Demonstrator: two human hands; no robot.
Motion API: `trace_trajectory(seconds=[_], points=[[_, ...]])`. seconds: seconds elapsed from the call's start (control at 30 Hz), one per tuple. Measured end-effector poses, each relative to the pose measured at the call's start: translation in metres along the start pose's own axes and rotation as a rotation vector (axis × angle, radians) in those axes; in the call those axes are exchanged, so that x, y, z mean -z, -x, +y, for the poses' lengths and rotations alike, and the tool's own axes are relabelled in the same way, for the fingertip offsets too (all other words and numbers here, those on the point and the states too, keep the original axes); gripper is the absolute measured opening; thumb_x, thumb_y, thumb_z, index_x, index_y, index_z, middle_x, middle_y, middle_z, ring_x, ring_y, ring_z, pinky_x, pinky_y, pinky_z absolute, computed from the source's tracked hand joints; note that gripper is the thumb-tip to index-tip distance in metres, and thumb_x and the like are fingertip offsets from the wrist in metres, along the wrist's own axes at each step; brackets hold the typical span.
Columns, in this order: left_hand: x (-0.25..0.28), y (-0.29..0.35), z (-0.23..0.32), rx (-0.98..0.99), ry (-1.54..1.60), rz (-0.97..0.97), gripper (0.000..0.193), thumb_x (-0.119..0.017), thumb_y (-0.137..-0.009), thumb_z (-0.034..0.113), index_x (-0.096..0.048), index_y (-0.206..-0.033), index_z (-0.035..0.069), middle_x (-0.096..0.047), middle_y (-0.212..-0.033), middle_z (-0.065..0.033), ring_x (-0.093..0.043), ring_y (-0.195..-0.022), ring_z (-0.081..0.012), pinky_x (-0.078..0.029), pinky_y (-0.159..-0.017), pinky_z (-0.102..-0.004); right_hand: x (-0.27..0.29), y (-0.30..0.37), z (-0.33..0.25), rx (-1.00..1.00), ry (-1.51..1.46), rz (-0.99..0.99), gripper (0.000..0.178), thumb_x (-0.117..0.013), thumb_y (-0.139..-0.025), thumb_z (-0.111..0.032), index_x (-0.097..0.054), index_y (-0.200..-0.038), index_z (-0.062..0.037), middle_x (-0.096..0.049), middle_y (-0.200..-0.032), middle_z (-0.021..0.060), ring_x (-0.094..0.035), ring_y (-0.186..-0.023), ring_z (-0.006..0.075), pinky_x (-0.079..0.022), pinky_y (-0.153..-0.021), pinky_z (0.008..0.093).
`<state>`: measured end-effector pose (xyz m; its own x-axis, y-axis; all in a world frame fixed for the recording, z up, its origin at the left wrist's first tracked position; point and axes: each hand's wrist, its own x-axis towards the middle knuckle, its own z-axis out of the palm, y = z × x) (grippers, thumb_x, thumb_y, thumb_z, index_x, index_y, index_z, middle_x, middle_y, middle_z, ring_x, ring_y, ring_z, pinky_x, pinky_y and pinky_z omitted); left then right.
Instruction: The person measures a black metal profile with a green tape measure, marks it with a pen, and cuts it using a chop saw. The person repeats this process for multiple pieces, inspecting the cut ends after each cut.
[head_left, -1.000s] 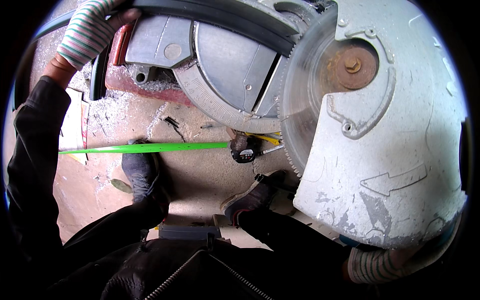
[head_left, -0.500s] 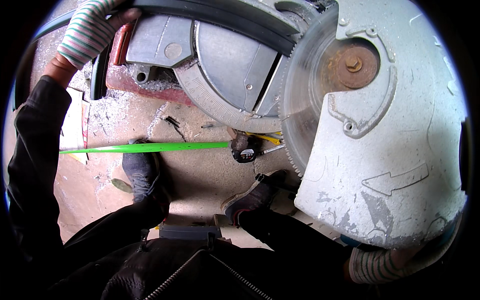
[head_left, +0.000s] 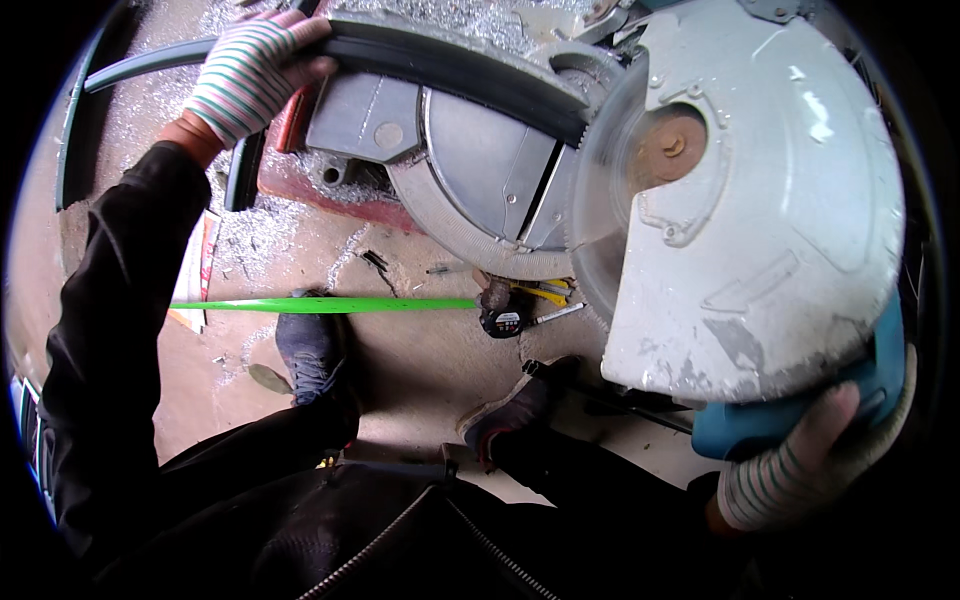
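Observation:
My left hand (head_left: 255, 75), in a striped knit glove with bare fingertips, grips a long dark grey profile (head_left: 450, 85) at the upper left. The profile lies across the miter saw's metal table (head_left: 480, 150), its right end beside the round saw blade (head_left: 605, 200). The blade's edge is blurred, as if spinning. My right hand (head_left: 800, 465), gloved alike, is wrapped round the saw's teal handle (head_left: 745, 430) at the lower right; some fingers are hidden. A large pale grey blade guard (head_left: 770, 240) covers most of the blade.
On the floor, a black tape measure (head_left: 502, 318) lies with its bright green tape (head_left: 390, 304) stretched left. Yellow-handled tools (head_left: 545, 291) are beside it. Metal shavings (head_left: 270, 225) surround the red saw base (head_left: 330, 203). My shoes (head_left: 312, 350) stand nearby.
The saw head has tipped, showing its teal body, and my right hand has come further into view. The blade's teeth, clear before, are now smeared. My left hand stays on the profile.

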<state>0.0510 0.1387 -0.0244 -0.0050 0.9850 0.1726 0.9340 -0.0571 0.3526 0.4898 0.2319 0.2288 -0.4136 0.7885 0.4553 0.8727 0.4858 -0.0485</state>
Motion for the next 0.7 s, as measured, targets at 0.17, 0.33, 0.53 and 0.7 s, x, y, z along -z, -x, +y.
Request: trace_trajectory(seconds=[0.17,0.33,0.53,0.7], points=[[0.009,-0.001,0.002,-0.048,-0.075,0.003,0.030,-0.074,-0.085,0.016,-0.068,-0.109,0.001,-0.064,-0.089,-0.0164,-0.063,-0.084,-0.0365,-0.051,-0.075,-0.0412,-0.013,-0.008,-0.013,-0.096,-0.378,0.013,0.066,-0.065,-0.096,-0.030,-0.038,-0.149,-0.0015,-0.064,-0.105,0.0159,-0.065,-0.078,0.0196,-0.058,-0.064,0.0326],[0.010,-0.006,0.007,-0.075,-0.078,0.019,0.028,-0.075,-0.084,0.018,-0.069,-0.107,0.003,-0.063,-0.086,-0.0151,-0.062,-0.083,-0.0374,-0.050,-0.076,-0.0430,-0.009,0.002,-0.026,-0.287,-0.543,-0.016,0.066,-0.064,-0.097,-0.027,-0.034,-0.151,-0.0061,-0.062,-0.105,0.0126,-0.062,-0.070,0.0144,-0.057,-0.058,0.0266],[0.017,-0.004,0.010,-0.043,-0.107,-0.001,0.030,-0.075,-0.083,0.022,-0.069,-0.107,0.005,-0.063,-0.086,-0.0131,-0.061,-0.084,-0.0369,-0.049,-0.080,-0.0439,-0.010,0.007,-0.027,-0.326,-0.711,-0.025,0.063,-0.064,-0.097,-0.023,-0.035,-0.151,-0.0070,-0.062,-0.106,0.0114,-0.062,-0.071,0.0140,-0.057,-0.061,0.0268],[0.019,-0.005,0.014,-0.027,-0.111,-0.022,0.030,-0.075,-0.084,0.024,-0.069,-0.107,0.008,-0.065,-0.088,-0.0130,-0.063,-0.087,-0.0372,-0.047,-0.088,-0.0446,-0.014,0.014,-0.018,-0.288,-0.740,-0.024,0.066,-0.067,-0.097,-0.030,-0.035,-0.150,-0.0073,-0.062,-0.104,0.0103,-0.062,-0.071,0.0132,-0.057,-0.061,0.0266]])
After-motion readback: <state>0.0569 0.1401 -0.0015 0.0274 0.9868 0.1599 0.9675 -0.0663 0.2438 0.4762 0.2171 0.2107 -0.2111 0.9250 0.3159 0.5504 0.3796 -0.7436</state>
